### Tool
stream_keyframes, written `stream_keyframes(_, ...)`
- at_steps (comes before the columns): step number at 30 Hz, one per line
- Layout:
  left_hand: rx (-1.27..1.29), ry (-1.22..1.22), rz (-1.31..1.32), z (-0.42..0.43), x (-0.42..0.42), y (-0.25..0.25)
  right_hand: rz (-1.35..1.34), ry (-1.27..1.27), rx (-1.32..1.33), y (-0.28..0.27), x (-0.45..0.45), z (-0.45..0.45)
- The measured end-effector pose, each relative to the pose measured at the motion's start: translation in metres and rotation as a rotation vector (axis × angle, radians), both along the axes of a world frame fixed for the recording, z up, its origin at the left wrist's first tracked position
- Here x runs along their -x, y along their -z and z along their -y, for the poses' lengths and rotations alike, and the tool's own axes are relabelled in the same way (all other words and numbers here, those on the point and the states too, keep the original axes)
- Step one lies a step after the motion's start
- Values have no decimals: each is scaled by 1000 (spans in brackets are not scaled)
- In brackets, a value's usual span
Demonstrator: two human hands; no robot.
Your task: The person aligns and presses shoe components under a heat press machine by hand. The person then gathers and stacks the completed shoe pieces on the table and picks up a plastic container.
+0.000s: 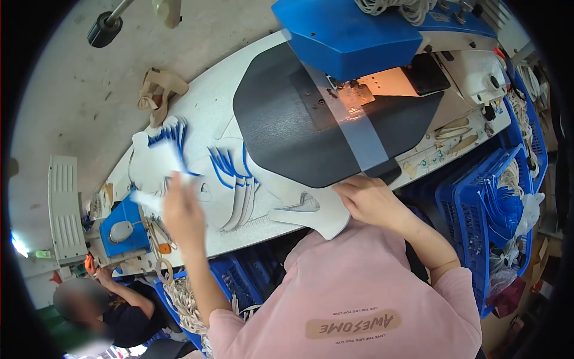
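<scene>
My left hand (182,209), smeared by motion, is raised over the left part of the white worktable (224,244). Its fingers close on a white cut piece (156,160), also blurred. Below it lie stacked white pieces with blue edges (239,200). My right hand (368,200) is curled, fingers together, at the near edge of a black mat (275,113). Against its thumb side lies a curved white piece (326,221); whether the fingertips grip it is hidden. Beyond the mat stands a blue sewing machine (359,42), its lamp lighting the needle area.
A black phone (427,75) lies right of the needle area. Blue crates (463,209) of parts stand at the right, and another blue crate (236,278) below the table. A beige shoe (158,93) lies beyond the table's edge. Another person (128,311) sits at lower left.
</scene>
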State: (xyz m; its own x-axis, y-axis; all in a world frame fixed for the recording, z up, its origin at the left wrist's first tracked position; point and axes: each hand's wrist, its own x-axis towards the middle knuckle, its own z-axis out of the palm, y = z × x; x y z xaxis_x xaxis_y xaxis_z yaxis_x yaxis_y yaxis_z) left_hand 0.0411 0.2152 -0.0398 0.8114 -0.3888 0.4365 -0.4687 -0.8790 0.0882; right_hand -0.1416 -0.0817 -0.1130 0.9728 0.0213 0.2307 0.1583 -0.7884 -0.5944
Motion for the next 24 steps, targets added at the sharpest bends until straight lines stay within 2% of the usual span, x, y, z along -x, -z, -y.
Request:
stream_keyframes(2, -388, 37, -69, -20, 2, 63, 15, 58, 29, 16, -2, -9)
stream_keyframes(4, -67, 110, -19, 8, 19, 75, 42, 190, 99, 28, -4, -18)
stream_keyframes(6, 190, 229, -295, 44, 34, 74, -9, 217, 118, 39, -5, -26)
stream_keyframes(8, 136, 475, -265, 77, 36, 80, -97, 262, 151, 44, -8, -33)
stream_keyframes(11, 72, 560, -380, 107, 30, 105, -65, 282, 116, 38, -7, -38)
stream_keyframes(13, 94, 561, -363, 112, 31, 106, -51, 302, 103, 38, -4, -38)
stream_keyframes(16, 124, 559, -333, 115, 33, 103, 10, 311, 55, 43, -1, -40)
stream_keyframes(20, 164, 752, -406, 97, 38, 68, 160, 357, 59, 37, -3, -37)
stream_keyframes(21, 270, 867, -626, 92, 41, 49, 161, 361, 60, 28, -2, -36)
stream_keyframes(22, 379, 976, -845, 91, 44, 30, 230, 245, -42, 13, 1, -34)
stream_keyframes(23, 381, 977, -843, 91, 50, 12, 294, 126, -144, -6, 5, -33)
stream_keyframes(24, 588, 926, -843, 91, 56, -5, 355, 5, -248, -25, 8, -31)
